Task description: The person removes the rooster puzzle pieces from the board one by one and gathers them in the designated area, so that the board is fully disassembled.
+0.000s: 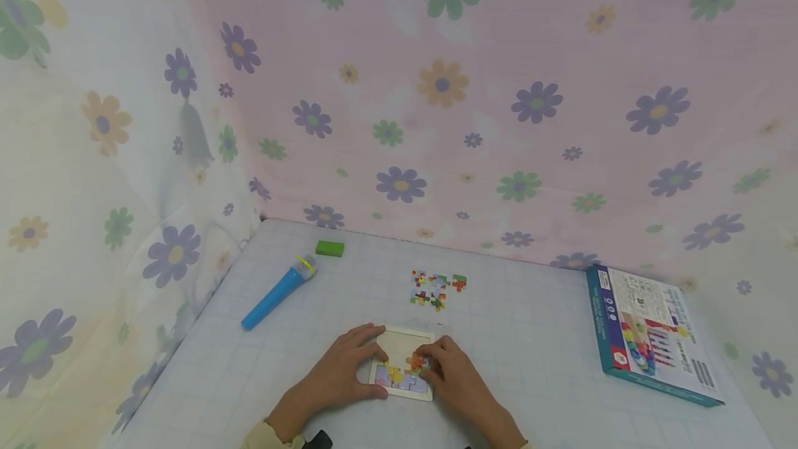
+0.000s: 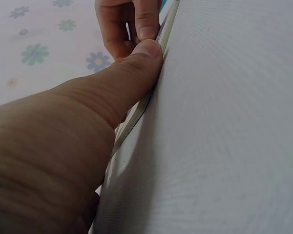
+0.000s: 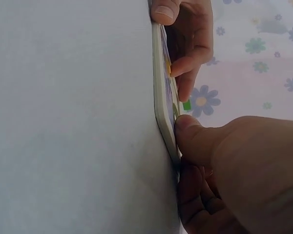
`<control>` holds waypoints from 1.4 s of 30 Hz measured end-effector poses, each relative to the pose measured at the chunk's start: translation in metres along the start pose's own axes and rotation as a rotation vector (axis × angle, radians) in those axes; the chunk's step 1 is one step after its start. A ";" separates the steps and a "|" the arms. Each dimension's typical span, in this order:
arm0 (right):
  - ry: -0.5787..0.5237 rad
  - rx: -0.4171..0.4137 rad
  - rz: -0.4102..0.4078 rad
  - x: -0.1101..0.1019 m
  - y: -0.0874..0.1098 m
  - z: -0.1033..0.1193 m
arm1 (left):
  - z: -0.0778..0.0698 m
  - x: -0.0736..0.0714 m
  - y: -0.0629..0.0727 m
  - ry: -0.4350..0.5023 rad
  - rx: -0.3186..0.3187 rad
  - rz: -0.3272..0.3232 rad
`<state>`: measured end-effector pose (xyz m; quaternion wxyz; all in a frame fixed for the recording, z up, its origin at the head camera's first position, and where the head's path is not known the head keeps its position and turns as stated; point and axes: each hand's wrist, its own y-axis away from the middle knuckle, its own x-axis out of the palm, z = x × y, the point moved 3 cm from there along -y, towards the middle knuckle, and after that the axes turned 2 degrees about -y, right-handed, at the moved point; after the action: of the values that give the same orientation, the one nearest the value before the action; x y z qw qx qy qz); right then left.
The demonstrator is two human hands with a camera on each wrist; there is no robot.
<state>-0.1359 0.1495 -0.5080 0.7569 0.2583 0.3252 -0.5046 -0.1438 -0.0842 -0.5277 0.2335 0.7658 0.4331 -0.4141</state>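
A shallow white puzzle tray (image 1: 399, 341) lies on the table in the head view, its lower part filled with lilac and yellow pieces. My left hand (image 1: 339, 373) holds the tray at its left side, thumb at the near edge and fingers toward the far edge. Over the tray's right side, my right hand (image 1: 458, 380) pinches an orange-red puzzle piece (image 1: 415, 362), partly hidden by the fingers. In the left wrist view, the left thumb (image 2: 149, 48) presses the tray's rim (image 2: 136, 114). The right wrist view shows the right thumb (image 3: 188, 126) at the tray's edge.
Several loose puzzle pieces (image 1: 430, 289) lie beyond the tray. Toward the left are a blue toy microphone (image 1: 274, 296) and a green block (image 1: 330, 248). A flat box (image 1: 654, 338) lies at the right. Flowered cloth (image 1: 461, 137) hangs behind the table.
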 end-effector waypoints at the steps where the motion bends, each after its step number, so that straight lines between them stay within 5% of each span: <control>1: 0.003 -0.006 0.000 0.000 0.000 0.000 | 0.000 0.000 0.000 -0.001 0.001 -0.002; 13: -0.050 -0.029 -0.118 -0.001 -0.003 -0.009 | -0.001 -0.002 0.000 0.006 -0.021 0.012; 22: -0.033 -0.007 -0.225 -0.031 -0.023 -0.035 | -0.001 0.000 0.001 0.026 -0.025 0.021; 32: 0.023 0.034 -0.252 -0.055 -0.053 -0.085 | 0.000 0.000 0.001 0.019 -0.042 0.033; 42: 0.025 0.030 -0.241 -0.061 -0.062 -0.092 | -0.001 0.000 0.001 0.019 -0.044 0.033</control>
<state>-0.2319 0.2299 -0.5262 0.6827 0.2351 0.3558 -0.5933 -0.1423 -0.0840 -0.5269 0.2529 0.7713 0.4318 -0.3934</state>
